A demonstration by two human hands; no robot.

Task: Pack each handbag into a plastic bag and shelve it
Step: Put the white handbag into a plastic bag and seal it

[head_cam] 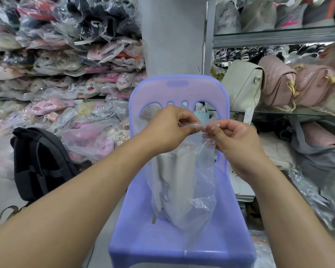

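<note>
A pale grey handbag hangs inside a clear plastic bag above the seat of a purple plastic chair. My left hand and my right hand pinch the gathered top of the plastic bag between them, fingers curled, just in front of the chair's backrest. On the metal shelf to the right stand a cream handbag and pink quilted handbags with gold chains, none of them in plastic.
Piles of plastic-wrapped goods fill the shelves on the left. A black backpack stands on the floor left of the chair. Grey and cream bags lie stacked low on the right, with loose plastic beside them.
</note>
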